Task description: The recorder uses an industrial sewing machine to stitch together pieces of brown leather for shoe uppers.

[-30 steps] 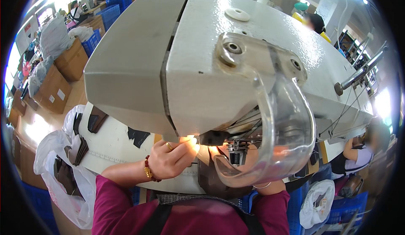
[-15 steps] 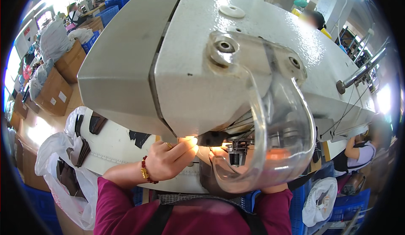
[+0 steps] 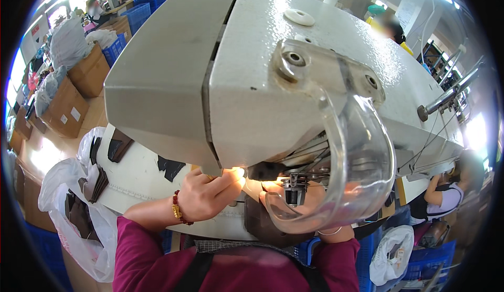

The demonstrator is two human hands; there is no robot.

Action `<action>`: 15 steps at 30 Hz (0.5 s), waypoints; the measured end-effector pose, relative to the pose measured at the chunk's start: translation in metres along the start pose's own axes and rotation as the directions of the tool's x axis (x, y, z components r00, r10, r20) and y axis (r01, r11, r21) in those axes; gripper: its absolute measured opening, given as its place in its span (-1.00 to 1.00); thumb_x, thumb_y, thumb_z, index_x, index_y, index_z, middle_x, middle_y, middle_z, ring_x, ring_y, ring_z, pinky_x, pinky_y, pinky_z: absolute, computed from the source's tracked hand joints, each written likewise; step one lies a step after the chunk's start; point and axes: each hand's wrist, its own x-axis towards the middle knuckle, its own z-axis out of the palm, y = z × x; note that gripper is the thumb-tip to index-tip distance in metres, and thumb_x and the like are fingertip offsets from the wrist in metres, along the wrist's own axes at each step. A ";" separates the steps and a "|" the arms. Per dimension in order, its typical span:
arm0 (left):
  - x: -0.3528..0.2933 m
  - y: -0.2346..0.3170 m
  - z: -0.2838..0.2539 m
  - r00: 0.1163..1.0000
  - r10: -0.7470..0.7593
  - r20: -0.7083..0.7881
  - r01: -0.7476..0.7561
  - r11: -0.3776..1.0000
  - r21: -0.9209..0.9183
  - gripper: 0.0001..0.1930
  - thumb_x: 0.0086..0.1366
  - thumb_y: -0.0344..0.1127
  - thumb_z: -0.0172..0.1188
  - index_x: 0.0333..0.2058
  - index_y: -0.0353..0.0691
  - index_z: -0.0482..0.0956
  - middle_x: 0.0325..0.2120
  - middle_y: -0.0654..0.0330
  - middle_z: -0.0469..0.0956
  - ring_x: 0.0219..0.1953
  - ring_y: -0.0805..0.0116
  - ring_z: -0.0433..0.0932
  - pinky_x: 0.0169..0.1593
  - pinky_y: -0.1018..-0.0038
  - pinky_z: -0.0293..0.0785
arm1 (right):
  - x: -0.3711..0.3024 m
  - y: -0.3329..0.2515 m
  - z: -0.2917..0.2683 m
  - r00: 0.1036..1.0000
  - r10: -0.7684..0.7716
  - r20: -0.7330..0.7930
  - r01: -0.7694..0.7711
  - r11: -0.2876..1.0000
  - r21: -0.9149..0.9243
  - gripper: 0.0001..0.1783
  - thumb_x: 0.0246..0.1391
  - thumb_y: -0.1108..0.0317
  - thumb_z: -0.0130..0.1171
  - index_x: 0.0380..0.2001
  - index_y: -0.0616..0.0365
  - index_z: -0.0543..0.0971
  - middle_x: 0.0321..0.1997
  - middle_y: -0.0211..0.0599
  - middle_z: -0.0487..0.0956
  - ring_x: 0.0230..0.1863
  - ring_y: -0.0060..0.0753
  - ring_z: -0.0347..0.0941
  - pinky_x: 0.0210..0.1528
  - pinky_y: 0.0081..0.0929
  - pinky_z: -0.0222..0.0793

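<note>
My left hand (image 3: 210,195) is up beside the lit needle area of a sewing machine (image 3: 252,113), thumb and forefinger pinched together. What the fingertips hold, if anything, is too bright and small to make out. My right hand (image 3: 312,196) is behind the clear plastic guard (image 3: 362,161), and its fingertips come close to the left ones in the lamplight. The guard and the metal presser parts (image 3: 295,188) hide most of its fingers. Below the two hands hangs a dark brown piece (image 3: 262,221) with a smooth surface.
On the white table at left lie dark cut pieces (image 3: 170,167) and a folded brown piece (image 3: 119,146). A white plastic bag (image 3: 100,255) with brown pieces hangs by the table's left edge. Blue crates (image 3: 433,260) and another white bag (image 3: 391,255) stand at right.
The view has shifted slightly. My left hand has turned a little and stays pinched near the needle area. A bracelet on my right wrist has come into sight below the guard.
</note>
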 end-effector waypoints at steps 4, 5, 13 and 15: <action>-0.001 -0.002 0.005 1.000 0.031 0.006 -0.031 0.997 0.068 -0.73 -0.03 -0.37 0.29 -0.27 -0.14 0.69 -0.24 0.31 0.65 -0.71 0.60 0.20 -0.64 0.56 0.13 | 0.002 -0.001 -0.002 0.999 0.030 -0.032 -0.027 0.995 0.092 -0.70 0.16 0.32 0.12 -0.03 0.03 0.55 -0.08 -0.24 0.55 -0.22 -0.33 0.50 -0.19 -0.38 0.43; -0.002 -0.003 0.007 0.999 0.049 0.002 -0.049 0.998 0.042 -0.74 -0.03 -0.37 0.28 -0.27 -0.15 0.69 -0.24 0.30 0.65 -0.70 0.60 0.21 -0.64 0.56 0.14 | 0.003 -0.001 -0.002 0.999 0.038 -0.038 -0.034 0.993 0.113 -0.72 0.14 0.32 0.13 -0.06 0.02 0.56 -0.11 -0.25 0.56 -0.25 -0.34 0.50 -0.23 -0.39 0.42; -0.007 -0.003 0.019 0.995 0.038 -0.097 -0.035 0.999 0.035 -0.79 -0.05 -0.43 0.30 -0.35 -0.18 0.67 -0.31 0.27 0.64 -0.69 0.62 0.28 -0.67 0.58 0.17 | 0.011 -0.001 -0.007 0.994 0.102 -0.051 -0.088 0.971 0.221 -0.82 0.03 0.34 0.21 -0.25 -0.10 0.64 -0.34 -0.36 0.59 -0.51 -0.42 0.48 -0.50 -0.48 0.38; -0.007 -0.003 0.020 0.993 0.049 -0.104 -0.045 0.998 0.039 -0.80 -0.05 -0.44 0.30 -0.36 -0.17 0.66 -0.34 0.29 0.62 -0.69 0.61 0.26 -0.68 0.58 0.16 | 0.011 -0.001 -0.004 0.992 0.111 -0.058 -0.094 0.965 0.244 -0.84 0.00 0.34 0.23 -0.30 -0.13 0.66 -0.40 -0.39 0.60 -0.58 -0.44 0.48 -0.57 -0.51 0.37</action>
